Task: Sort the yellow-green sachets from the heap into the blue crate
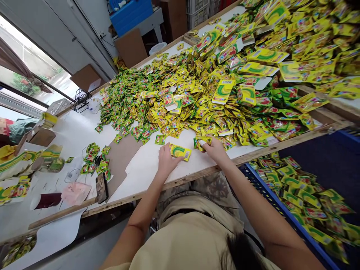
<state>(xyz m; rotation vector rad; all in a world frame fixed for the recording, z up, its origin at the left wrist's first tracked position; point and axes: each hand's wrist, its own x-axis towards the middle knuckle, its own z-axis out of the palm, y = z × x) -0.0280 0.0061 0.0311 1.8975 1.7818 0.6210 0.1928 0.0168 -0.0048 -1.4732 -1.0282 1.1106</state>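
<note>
My left hand (pixel 166 159) is closed around the left end of a flat yellow-and-green packet (pixel 181 152) with a barcode, held low over the white tabletop. To its right, my right hand (pixel 215 150) pinches small yellow-green sachets (pixel 200 143); how many is hard to make out. The thumb of that hand has a white covering on its tip. Just beyond both hands rises a large heap of small yellow and green sachets (pixel 157 101). Several larger packets, such as a yellow barcoded one (pixel 223 92), lie on top of the heap.
A wooden edge strip (pixel 194 176) runs along the table front. On the left lie a phone (pixel 101 187), a small sachet pile (pixel 92 153), a pink plastic bag (pixel 75 193) and a dark red cup (pixel 47 200). Below right stands a blue crate (pixel 277 210) holding packets.
</note>
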